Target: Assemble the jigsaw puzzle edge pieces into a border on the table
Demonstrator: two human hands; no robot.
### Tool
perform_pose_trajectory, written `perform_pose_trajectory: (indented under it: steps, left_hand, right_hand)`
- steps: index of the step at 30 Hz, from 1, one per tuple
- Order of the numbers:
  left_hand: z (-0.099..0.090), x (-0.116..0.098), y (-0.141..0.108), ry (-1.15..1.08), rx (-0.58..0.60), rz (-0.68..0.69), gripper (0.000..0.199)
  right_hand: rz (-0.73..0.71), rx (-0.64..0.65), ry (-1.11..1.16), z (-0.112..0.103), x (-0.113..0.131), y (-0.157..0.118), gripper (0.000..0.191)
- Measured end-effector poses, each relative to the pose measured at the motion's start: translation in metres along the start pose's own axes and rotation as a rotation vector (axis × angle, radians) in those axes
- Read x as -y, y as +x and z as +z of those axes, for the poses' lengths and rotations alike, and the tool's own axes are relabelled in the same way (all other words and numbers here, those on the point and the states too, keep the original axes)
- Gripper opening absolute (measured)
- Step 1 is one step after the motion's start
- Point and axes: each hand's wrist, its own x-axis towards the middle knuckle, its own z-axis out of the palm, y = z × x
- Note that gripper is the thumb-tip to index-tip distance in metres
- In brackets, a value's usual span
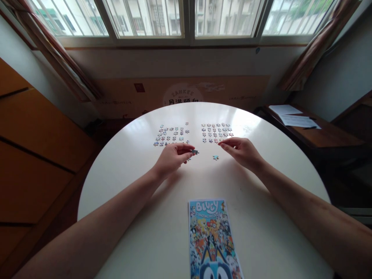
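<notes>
Between the thumb and fingers of my left hand [175, 158] is a small jigsaw puzzle piece [195, 152], held just above the table. My right hand [241, 152] has its fingertips pinched together at the near edge of the right group of puzzle pieces [213, 130]; whatever is between them is too small to make out. A teal puzzle piece [215, 157] lies alone on the table between my hands. Beyond my left hand, another group of puzzle pieces [174, 133] lies in loose rows, partly hidden by my fingers.
A colourful Bluey picture sheet [213, 240] lies at the near side of the round white table [130, 162]. To the right stands a dark wooden side table [328, 135] with papers [300, 121] and pens. A window [186, 19] with curtains is behind.
</notes>
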Motion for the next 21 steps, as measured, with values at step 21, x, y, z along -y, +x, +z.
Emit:
perform_pose_trajectory:
  steps: [21]
  left_hand:
    - [0.0015,0.0073,0.0027,0.009,0.031,0.032,0.026]
  right_hand:
    - [-0.012,0.171,-0.225,-0.0034,-0.0075,-0.0001,0.02]
